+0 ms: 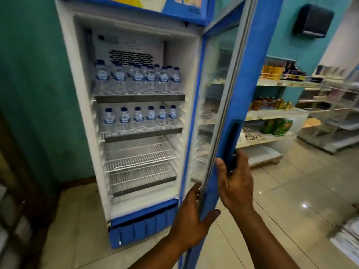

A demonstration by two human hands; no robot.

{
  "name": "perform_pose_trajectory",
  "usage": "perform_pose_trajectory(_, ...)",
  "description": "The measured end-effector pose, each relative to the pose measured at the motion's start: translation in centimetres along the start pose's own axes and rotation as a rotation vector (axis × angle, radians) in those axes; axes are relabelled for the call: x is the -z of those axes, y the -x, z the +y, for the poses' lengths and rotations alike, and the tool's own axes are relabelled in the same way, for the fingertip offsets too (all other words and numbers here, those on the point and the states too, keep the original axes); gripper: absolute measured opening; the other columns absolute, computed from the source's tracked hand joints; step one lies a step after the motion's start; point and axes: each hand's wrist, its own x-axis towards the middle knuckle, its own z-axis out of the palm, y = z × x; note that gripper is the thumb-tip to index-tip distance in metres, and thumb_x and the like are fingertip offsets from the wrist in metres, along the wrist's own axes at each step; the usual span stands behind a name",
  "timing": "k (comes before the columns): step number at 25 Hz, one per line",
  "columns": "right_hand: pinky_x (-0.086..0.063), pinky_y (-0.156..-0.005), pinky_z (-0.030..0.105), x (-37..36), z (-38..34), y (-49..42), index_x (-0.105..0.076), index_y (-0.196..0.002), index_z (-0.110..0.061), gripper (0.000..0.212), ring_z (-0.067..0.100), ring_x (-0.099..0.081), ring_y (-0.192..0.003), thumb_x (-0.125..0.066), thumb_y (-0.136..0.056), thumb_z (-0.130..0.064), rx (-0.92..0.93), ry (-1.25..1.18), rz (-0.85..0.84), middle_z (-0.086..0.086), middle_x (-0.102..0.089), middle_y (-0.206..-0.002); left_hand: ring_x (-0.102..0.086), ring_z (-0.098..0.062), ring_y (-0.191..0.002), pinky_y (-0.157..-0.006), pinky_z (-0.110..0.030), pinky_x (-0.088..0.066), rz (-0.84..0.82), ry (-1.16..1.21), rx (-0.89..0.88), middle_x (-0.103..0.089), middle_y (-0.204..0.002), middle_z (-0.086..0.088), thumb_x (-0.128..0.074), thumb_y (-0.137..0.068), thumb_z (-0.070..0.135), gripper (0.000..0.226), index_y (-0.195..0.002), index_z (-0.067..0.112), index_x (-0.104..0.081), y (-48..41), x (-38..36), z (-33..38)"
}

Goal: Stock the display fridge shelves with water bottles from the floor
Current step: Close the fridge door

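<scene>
A blue and white display fridge stands with its glass door swung out to the right. Several blue-capped water bottles fill the top shelf, and a single row of bottles lines the second shelf. Two lower wire shelves are bare. My right hand grips the door at the bottom of its dark handle. My left hand clasps the door's edge lower down, fingers inside and thumb outside. No bottles on the floor are in view.
Shop shelves with snacks and bottled goods stand behind the door at right. A dark dispenser hangs on the teal wall. Pale tiled floor spreads to the right. Stacked white goods sit at the lower right edge.
</scene>
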Motion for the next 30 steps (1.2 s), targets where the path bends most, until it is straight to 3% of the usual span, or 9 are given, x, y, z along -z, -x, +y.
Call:
perform_pose_trajectory(4, -0.051, -0.063, 0.022, -6.2, -4.1, 0.4, -0.037, -0.124, -0.03, 0.043, 0.012, -0.058, -0.082, -0.053, -0.091, -0.053, 0.078, -0.123, -0.135, -0.005, -0.052, -0.103, -0.056, 0.008, -0.115, -0.092, -0.019, -0.052, 0.213, 0.017, 0.002, -0.056, -0.129, 0.026, -0.077, -0.07, 0.057, 0.079, -0.136, 0.043, -0.036, 0.1, 6.1, -0.3)
perform_pose_trajectory(9, -0.054, -0.075, 0.031, -15.1, -9.2, 0.3, -0.039, -0.124, -0.021, 0.046, 0.017, -0.058, -0.092, -0.063, -0.09, -0.041, 0.164, -0.174, -0.191, 0.001, -0.052, -0.107, -0.066, -0.011, -0.099, -0.079, -0.035, -0.057, 0.387, -0.146, 0.143, -0.063, -0.115, 0.015, -0.066, -0.064, 0.065, 0.079, -0.131, 0.033, -0.039, -1.3, 15.2, -2.6)
perform_pose_trajectory(13, -0.055, -0.073, 0.032, -24.1, -13.0, -0.3, -0.038, -0.124, -0.021, 0.051, 0.018, -0.06, -0.092, -0.066, -0.087, -0.044, 0.134, -0.182, -0.132, 0.002, -0.055, -0.108, -0.068, -0.018, -0.087, -0.076, -0.041, -0.058, 0.418, -0.197, 0.141, -0.068, -0.097, 0.007, -0.061, -0.066, 0.051, 0.06, -0.118, 0.024, -0.049, -4.9, 23.3, -6.8)
perform_pose_trajectory(16, -0.057, -0.075, 0.033, -31.3, -15.2, -1.7, -0.036, -0.125, -0.026, 0.055, 0.014, -0.062, -0.096, -0.065, -0.084, -0.049, 0.038, -0.182, -0.131, -0.003, -0.057, -0.111, -0.07, -0.02, -0.096, -0.076, -0.015, -0.055, 0.333, -0.228, 0.091, -0.069, -0.099, -0.001, -0.062, -0.088, 0.019, 0.034, -0.121, 0.01, -0.063, -8.4, 29.7, -9.5)
perform_pose_trajectory(19, -0.057, -0.07, 0.036, -37.9, -17.1, -3.8, -0.034, -0.117, -0.027, 0.051, 0.016, -0.062, -0.09, -0.064, -0.083, -0.051, 0.003, -0.07, -0.12, -0.003, -0.057, -0.105, -0.068, 0.003, -0.074, -0.065, -0.013, -0.055, 0.377, -0.083, 0.046, -0.074, -0.087, 0.013, -0.045, -0.098, 0.009, 0.026, -0.108, 0.006, -0.069, -12.2, 35.2, -12.0)
perform_pose_trajectory(23, -0.055, -0.065, 0.034, -44.6, -19.2, -6.1, -0.038, -0.111, -0.024, 0.045, 0.017, -0.06, -0.085, -0.061, -0.081, -0.048, -0.048, 0.066, -0.087, -0.004, -0.053, -0.099, -0.064, -0.018, -0.09, -0.079, -0.028, -0.056, 0.423, 0.113, 0.12, -0.065, -0.107, -0.009, -0.037, -0.103, 0.028, 0.03, -0.102, 0.012, -0.062, -17.8, 41.2, -16.6)
perform_pose_trajectory(26, -0.053, -0.063, 0.03, -48.3, -19.7, -7.5, -0.042, -0.11, -0.021, 0.043, 0.016, -0.06, -0.084, -0.062, -0.081, -0.047, -0.077, 0.1, -0.063, -0.004, -0.053, -0.098, -0.055, -0.012, -0.087, -0.073, -0.023, -0.046, 0.239, -0.192, 0.09, -0.059, -0.1, 0.012, -0.064, -0.087, 0.017, 0.017, -0.103, 0.012, -0.065, -19.7, 44.2, -19.0)
perform_pose_trajectory(28, -0.053, -0.064, 0.028, -49.5, -19.7, -8.1, -0.044, -0.113, -0.02, 0.045, 0.014, -0.06, -0.086, -0.061, -0.081, -0.047, -0.103, 0.11, -0.067, -0.005, -0.054, -0.1, -0.054, -0.004, -0.09, -0.076, -0.019, -0.045, 0.232, 0.035, 0.224, -0.056, -0.1, 0.031, -0.073, -0.076, 0.007, 0.028, -0.096, 0.024, -0.065, -21.7, 44.6, -19.8)
perform_pose_trajectory(30, -0.056, -0.07, 0.031, -50.4, -19.9, -8.7, -0.044, -0.118, -0.02, 0.049, 0.014, -0.06, -0.092, -0.059, -0.082, -0.049, -0.133, 0.107, -0.095, -0.006, -0.053, -0.105, -0.057, 0.001, -0.099, -0.087, -0.013, -0.044, 0.253, 0.392, 0.092, -0.061, -0.106, 0.04, -0.065, -0.09, 0.022, 0.017, -0.103, 0.034, -0.064, -21.8, 45.1, -19.4)
